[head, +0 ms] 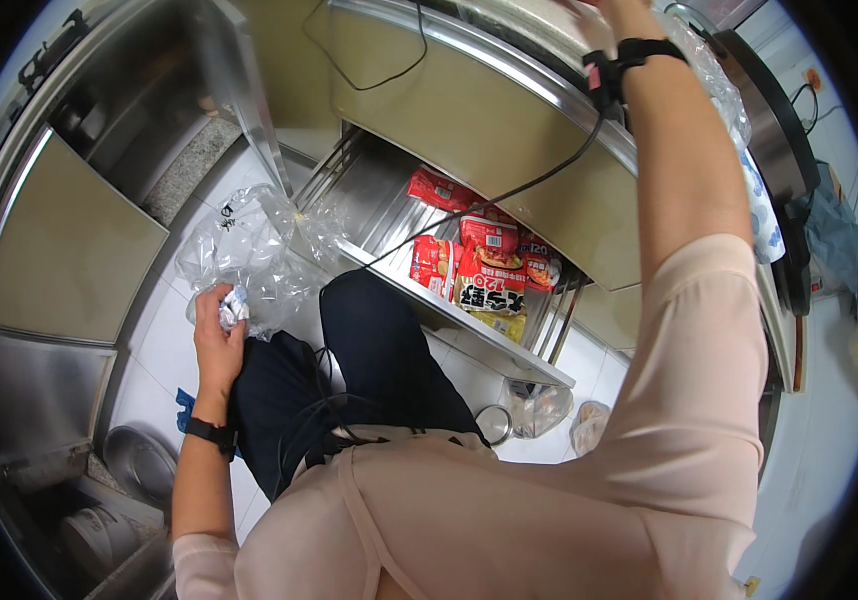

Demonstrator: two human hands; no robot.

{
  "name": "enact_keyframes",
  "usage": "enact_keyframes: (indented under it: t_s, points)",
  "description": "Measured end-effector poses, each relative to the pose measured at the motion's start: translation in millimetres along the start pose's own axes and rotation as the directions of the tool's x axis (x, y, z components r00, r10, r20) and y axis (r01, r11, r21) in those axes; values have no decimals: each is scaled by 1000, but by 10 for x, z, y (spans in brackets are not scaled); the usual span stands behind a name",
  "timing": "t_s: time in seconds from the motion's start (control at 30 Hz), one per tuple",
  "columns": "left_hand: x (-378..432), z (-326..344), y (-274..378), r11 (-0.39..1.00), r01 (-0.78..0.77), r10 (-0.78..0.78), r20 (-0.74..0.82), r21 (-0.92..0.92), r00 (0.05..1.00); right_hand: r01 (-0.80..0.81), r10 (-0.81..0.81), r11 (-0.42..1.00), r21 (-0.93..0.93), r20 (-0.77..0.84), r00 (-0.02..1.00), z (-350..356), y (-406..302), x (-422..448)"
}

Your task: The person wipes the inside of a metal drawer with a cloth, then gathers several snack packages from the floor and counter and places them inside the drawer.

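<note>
My left hand (217, 330) is closed around a crumpled white and blue wad (234, 307), beside a large clear plastic bag (256, 255) that stands near my left knee. My right hand (609, 11) reaches up to the counter at the top edge of the view; it is blurred and partly cut off, and what it touches cannot be told. Before me a metal drawer (459, 319) is pulled out. Several red food packets (436, 266) lie in it, with a larger red and gold noodle packet (493, 281) among them.
A black cable (526, 178) hangs across the drawer. At left are an open cabinet door (245, 90) and a metal basin (140, 461). A round metal lid or tin (494, 424) and a plastic bag (541, 410) lie on the floor. A patterned cloth or bag (765, 210) hangs at right.
</note>
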State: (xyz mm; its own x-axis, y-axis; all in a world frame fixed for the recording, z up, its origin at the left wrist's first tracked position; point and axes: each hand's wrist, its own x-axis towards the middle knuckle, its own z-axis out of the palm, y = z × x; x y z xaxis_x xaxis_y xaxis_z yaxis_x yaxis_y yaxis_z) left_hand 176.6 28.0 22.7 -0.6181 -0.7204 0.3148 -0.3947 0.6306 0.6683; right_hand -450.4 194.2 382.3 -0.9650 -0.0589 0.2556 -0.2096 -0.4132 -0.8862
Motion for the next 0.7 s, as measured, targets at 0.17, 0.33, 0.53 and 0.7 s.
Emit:
enact_keyframes:
  t_s: [0.17,0.33,0.53,0.7]
  points:
    - [86,137,-55,999,-35,35,-4,-11,999,292,-342,869,-400,-59,938,-114,-780,753]
    - [125,135,30,1000,-10,11,3,-29,1000,618,-700,332,-713,253,667,69,-1190,164]
    - [103,72,30,999,-37,37,-17,-32,999,574,-490,807,-138,385,782,-417,-1131,-1147]
    - [15,-8,76,999,-30,29,-39,-23,999,78,-10,994,-79,640,768,-854,-658,-1875]
